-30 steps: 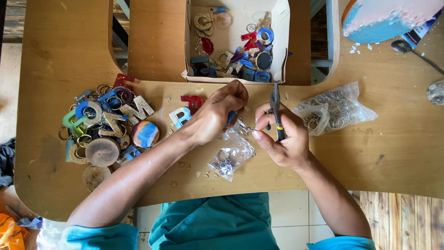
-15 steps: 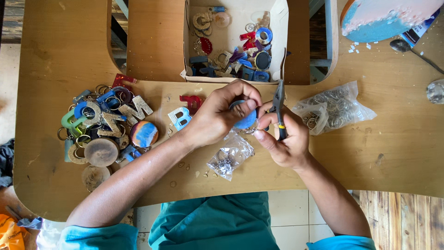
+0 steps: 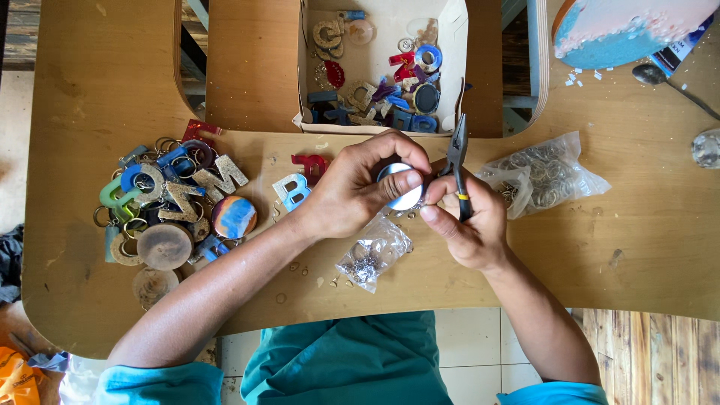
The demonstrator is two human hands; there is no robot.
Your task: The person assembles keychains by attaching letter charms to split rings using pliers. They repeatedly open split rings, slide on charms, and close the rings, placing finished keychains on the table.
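My left hand (image 3: 360,187) grips a round blue-and-white resin disc (image 3: 402,189) over the middle of the wooden table (image 3: 637,247). My right hand (image 3: 469,221) touches the disc's right edge with its fingertips and holds small pliers (image 3: 457,161) with black and yellow handles, jaws pointing away from me. A small clear bag of tiny metal rings (image 3: 371,253) lies just below my hands.
A pile of resin letter and disc keychains (image 3: 169,206) lies at the left. A cardboard box (image 3: 450,67) with more pieces sits behind my hands. A clear bag of key rings (image 3: 544,174) is at the right, a blue-and-pink round slab (image 3: 622,30) far right.
My left hand picked up the round disc from the table and turned it face up. My right hand moved in against it, still holding the pliers.
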